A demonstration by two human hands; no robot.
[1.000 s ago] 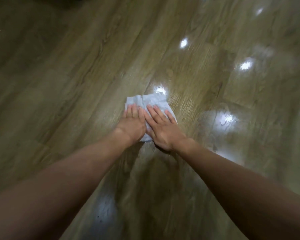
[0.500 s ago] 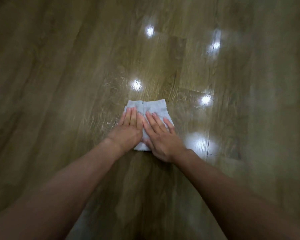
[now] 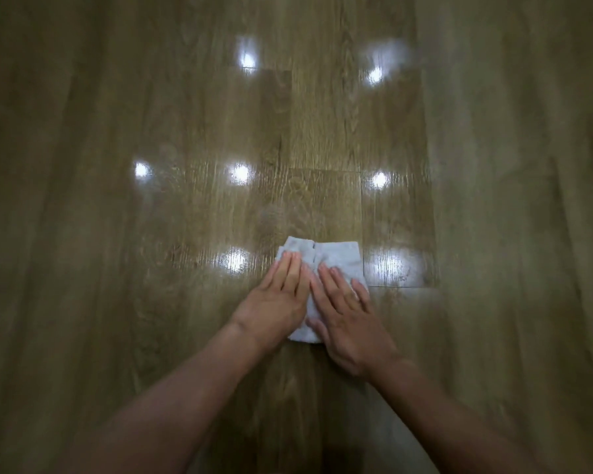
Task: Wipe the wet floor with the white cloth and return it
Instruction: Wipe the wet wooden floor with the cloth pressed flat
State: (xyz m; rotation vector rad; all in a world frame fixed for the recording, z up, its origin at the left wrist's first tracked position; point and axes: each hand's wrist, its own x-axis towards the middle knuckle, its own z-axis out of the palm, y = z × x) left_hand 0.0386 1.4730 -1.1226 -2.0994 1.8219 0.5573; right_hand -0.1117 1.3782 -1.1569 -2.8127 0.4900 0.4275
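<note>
Two bare forearms reached in from the near edge of the floor and met over the cloth. Left hand lay flat, fingers straight and together, pressing the left part of the folded white cloth. Right hand lay flat beside it, fingers straight and slightly spread, pressing the right part, thumb at the cloth's near edge. The cloth sat on the glossy brown wood-plank floor, near the middle of the view. Beyond it, several bright round light reflections showed on the planks. Outer planks were blurred.
</note>
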